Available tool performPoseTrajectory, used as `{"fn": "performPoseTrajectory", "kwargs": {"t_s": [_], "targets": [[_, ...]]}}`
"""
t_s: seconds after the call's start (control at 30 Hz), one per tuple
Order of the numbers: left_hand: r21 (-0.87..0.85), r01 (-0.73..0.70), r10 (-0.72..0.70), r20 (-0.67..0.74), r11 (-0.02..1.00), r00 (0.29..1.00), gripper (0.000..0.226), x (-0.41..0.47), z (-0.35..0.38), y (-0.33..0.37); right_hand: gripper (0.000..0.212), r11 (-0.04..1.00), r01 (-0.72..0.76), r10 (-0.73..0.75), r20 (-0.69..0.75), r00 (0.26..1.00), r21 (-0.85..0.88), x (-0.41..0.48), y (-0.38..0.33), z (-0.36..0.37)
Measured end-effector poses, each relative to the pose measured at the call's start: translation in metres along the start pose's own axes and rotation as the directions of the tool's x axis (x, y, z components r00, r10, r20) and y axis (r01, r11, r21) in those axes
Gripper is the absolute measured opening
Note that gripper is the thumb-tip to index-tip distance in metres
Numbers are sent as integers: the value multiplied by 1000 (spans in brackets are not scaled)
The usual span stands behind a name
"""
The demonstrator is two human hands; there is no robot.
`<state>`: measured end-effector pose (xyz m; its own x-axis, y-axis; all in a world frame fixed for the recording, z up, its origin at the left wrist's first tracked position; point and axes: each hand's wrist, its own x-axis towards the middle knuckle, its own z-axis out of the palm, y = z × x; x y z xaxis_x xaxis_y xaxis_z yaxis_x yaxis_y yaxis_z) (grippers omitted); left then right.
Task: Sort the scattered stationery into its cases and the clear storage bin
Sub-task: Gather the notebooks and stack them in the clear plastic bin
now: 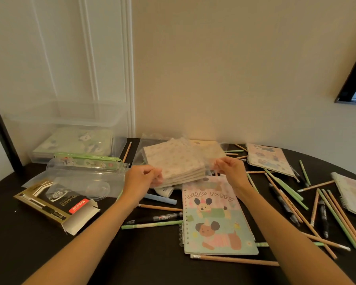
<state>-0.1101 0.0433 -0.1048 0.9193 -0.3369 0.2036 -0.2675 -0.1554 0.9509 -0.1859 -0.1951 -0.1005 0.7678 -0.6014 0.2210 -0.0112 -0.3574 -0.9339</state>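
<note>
1. The fingers of the left hand [141,177] are curled and pinch the left edge of a stack [176,163] of small pads in a clear wrap.
2. The fingers of the right hand [231,170] are curled too and pinch the clear wrap at the right edge of the stack.
3. Both hands hold the stack just above the desk [132,254], near the middle. The stack is tilted, with its front edge lower.
4. Both arms are bare. They reach forward from the bottom corners and come closer together at the stack.
5. Just below the stack lies a notebook [216,217] with two puppies on its cover. It lies flat on the desk, between the two arms.
6. A black pen [158,218] and a green pencil [152,225] lie between the left arm and the notebook.
7. A brown pencil [234,260] lies right along the near edge of the notebook.
8. Many more pencils [337,219] and pens lie mixed up on the right side of the desk. Two more notebooks lie there too, one at the back [269,159] and one at the far right [353,194].
9. To the left of the left hand lies a clear case [86,175], and near it an open pen box [56,206].
10. The bin [70,120] stands at the back left by the wall. Something green with pandas lies inside it.
</note>
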Motion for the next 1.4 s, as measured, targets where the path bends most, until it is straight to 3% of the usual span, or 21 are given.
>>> {"fn": "performPoseTrajectory", "kwargs": {"t_s": [0.13, 0.23, 0.37, 0.5, 0.67, 0.77, 0.83, 0.93, 1.0, 1.07, 1.23, 1.4], "targets": [[170, -1, 29, -163, 986, 986, 28, 2, 7, 0, 27, 974, -30, -4, -147, 989, -226, 10, -3, 23], [452, 12, 81, -186, 892, 979, 38, 9, 8, -1, 30, 942, -146, 85, -207, 975, -301, 16, -1, 30], [596, 140, -46, -170, 790, 984, 39, 22, 8, -3, 20, 890, -289, 237, -182, 954, -353, 24, -4, 33], [572, 226, -210, -94, 789, 973, 31, 32, 11, -4, 9, 875, -484, 479, -102, 872, -23, 30, -3, 34], [322, 328, -324, -67, 888, 944, 29, 39, 14, 5, 16, 662, -646, 684, 47, 728, 381, 37, -7, 30], [37, 439, -435, -79, 898, 897, 44, 46, 11, 13, 18, 584, -664, 711, 101, 696, 467, 45, -6, 28], [-195, 513, -524, -5, 836, 852, 43, 46, 9, 20, 19, 565, -659, 701, 131, 701, 496, 48, -7, 27], [-404, 577, -560, 173, 710, 810, 6, 41, 8, 33, 20, 639, -601, 636, 109, 764, 481, 42, -17, 26], [-450, 576, -548, 205, 683, 811, 7, 42, 8, 32, 27, 767, -503, 553, -14, 833, 400, 38, -21, 26], [-471, 577, -550, 211, 667, 808, 12, 43, 8, 33, 19, 852, -440, 479, -86, 873, 283, 34, -23, 25], [-482, 566, -543, 202, 669, 815, 19, 45, 9, 34, 18, 948, -317, 317, -142, 938, 18, 21, -30, 24], [-486, 559, -530, 211, 672, 821, 17, 45, 12, 37, 17, 965, -261, 263, -81, 961, 31, 6, -44, 25]]}}
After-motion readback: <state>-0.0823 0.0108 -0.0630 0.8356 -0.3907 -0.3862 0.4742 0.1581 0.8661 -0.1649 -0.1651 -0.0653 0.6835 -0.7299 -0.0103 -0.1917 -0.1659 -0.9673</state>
